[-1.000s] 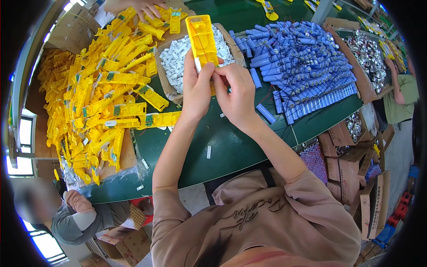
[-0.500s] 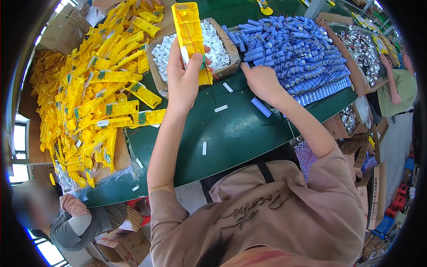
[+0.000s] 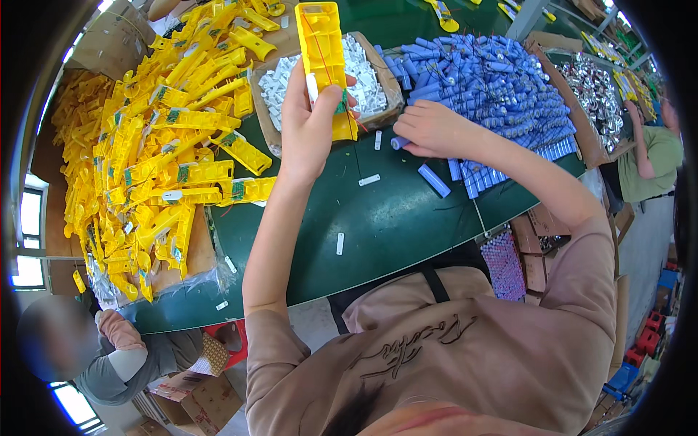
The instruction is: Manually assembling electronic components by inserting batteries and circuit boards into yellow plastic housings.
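Observation:
My left hand (image 3: 307,129) is wrapped round a yellow plastic shell (image 3: 321,38), holding it upright above the table. Ribs, a thin red wire and a small green circuit board show inside the shell. A white piece lies at its left edge beside my fingers. My right hand (image 3: 441,129) is closed on a blue cylindrical battery (image 3: 398,143), of which only one end sticks out past the fingers. This hand is at the near left edge of a heap of blue batteries (image 3: 502,94) with dark wires. A loose blue battery (image 3: 434,181) lies just nearer to me.
A carton (image 3: 392,94) of small white parts stands behind my left hand. Yellow shells (image 3: 174,145) are piled at the left. White strips (image 3: 340,243) dot the green table (image 3: 291,265). Shiny round parts (image 3: 592,94) fill a box at right. One person sits at each side.
My right hand has gone from a pointing finger to a closed grip on a blue battery at the heap's edge. The left hand still holds the yellow shell, slightly further right in view.

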